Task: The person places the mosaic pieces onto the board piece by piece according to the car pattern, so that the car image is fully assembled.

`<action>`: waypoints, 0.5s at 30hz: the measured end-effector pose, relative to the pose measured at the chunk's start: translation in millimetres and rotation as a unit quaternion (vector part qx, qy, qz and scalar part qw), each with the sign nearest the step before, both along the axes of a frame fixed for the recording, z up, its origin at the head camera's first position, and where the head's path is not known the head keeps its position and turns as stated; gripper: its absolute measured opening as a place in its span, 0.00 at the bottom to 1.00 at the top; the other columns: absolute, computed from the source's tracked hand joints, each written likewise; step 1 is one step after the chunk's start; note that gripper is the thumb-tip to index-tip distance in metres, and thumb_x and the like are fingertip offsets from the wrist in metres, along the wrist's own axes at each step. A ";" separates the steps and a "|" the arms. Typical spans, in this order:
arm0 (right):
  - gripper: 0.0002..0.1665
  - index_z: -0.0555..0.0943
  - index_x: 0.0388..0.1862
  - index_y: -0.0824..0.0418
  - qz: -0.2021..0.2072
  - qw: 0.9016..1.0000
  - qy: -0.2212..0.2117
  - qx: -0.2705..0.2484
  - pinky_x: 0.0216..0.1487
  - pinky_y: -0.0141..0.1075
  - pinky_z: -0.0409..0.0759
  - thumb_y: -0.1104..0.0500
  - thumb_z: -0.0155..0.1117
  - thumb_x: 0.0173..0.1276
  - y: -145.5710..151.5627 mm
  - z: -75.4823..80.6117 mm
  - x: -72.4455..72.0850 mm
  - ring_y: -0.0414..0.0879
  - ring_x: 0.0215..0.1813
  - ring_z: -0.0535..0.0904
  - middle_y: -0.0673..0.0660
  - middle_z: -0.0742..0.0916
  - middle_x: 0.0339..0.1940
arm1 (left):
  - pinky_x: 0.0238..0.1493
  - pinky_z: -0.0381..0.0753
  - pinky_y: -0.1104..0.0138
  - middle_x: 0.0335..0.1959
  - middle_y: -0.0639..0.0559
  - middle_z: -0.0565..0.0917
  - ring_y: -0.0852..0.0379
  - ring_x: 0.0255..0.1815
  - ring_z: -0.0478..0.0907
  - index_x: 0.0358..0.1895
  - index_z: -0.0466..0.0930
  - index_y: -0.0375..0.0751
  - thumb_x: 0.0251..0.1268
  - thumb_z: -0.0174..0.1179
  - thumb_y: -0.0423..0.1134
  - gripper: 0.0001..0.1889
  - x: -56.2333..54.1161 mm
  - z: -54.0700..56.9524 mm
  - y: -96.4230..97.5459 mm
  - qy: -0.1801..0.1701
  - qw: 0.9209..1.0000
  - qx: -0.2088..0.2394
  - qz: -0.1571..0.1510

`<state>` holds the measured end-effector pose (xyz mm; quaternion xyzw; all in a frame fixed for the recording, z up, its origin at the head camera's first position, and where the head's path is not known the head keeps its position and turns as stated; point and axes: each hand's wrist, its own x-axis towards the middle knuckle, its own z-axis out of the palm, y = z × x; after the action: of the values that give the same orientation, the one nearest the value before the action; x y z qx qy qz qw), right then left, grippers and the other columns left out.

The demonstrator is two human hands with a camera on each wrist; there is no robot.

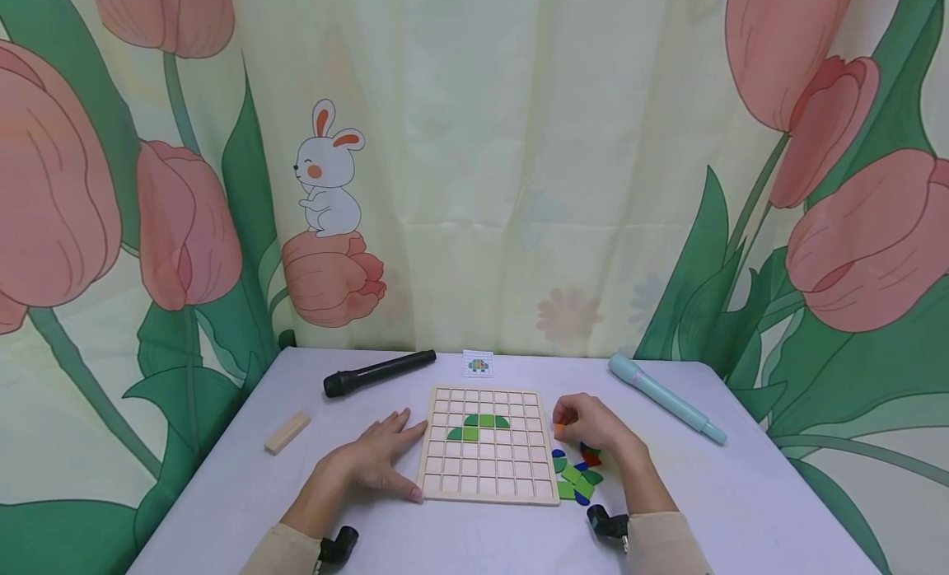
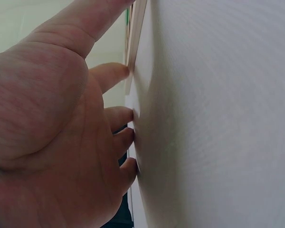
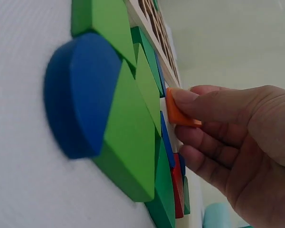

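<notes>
A wooden grid board [image 1: 489, 466] lies in the middle of the table, with several light green squares [image 1: 486, 421] and dark green rounded pieces [image 1: 455, 434] set in its cells. My left hand [image 1: 380, 453] rests at the board's left edge, fingers spread, thumb and index finger touching the frame; the other fingertips meet the tabletop in the left wrist view. Between thumb and fingers my right hand [image 1: 593, 420] pinches an orange block [image 3: 178, 111], beside the board's right edge. Below that hand lie loose green blocks [image 3: 130, 137], blue rounded blocks [image 3: 88, 95] and a red block [image 3: 177, 185].
Behind the board lies a small pattern card [image 1: 478, 364] with a grid picture. A black microphone [image 1: 380, 373] and a plain wooden block [image 1: 287, 432] are on the left. At the right rests a pale teal tube-shaped object [image 1: 667, 398]. A printed curtain [image 1: 474, 188] hangs behind.
</notes>
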<state>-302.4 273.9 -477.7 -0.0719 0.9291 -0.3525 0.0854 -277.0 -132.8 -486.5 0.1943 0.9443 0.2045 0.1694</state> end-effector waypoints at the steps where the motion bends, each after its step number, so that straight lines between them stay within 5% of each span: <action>1: 0.09 0.84 0.36 0.57 0.000 1.000 0.004 -0.003 0.38 0.37 0.80 0.68 0.74 0.63 0.0 0.2 -0.3 0.48 0.37 0.77 0.53 0.84 0.32 | 0.85 0.46 0.40 0.87 0.41 0.50 0.39 0.88 0.43 0.82 0.61 0.59 0.38 0.79 0.71 0.62 0.1 -0.2 -0.2 -0.001 1.000 0.001 0.000; 9: 0.06 0.87 0.38 0.58 -0.016 0.999 0.034 -0.008 0.36 0.36 0.81 0.67 0.74 0.65 -0.9 6.0 0.3 0.47 0.36 0.77 0.52 0.84 0.33 | 0.85 0.46 0.41 0.87 0.41 0.50 0.40 0.88 0.43 0.82 0.61 0.58 0.38 0.79 0.72 0.62 0.1 -1.3 -0.4 0.001 1.000 0.004 0.001; 15: 0.06 0.88 0.43 0.59 -0.033 0.996 0.054 -0.065 0.34 0.36 0.87 0.63 0.74 0.68 -8.3 10.3 -1.6 0.47 0.31 0.81 0.54 0.86 0.36 | 0.85 0.46 0.41 0.86 0.40 0.51 0.40 0.88 0.44 0.82 0.61 0.57 0.38 0.78 0.73 0.63 -0.2 -2.3 -0.2 0.008 1.000 0.003 -0.001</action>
<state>-304.0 265.6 -467.4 -0.0655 0.9094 -0.4103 0.0181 -277.2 -133.0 -488.8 0.1978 0.9448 0.2056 0.1611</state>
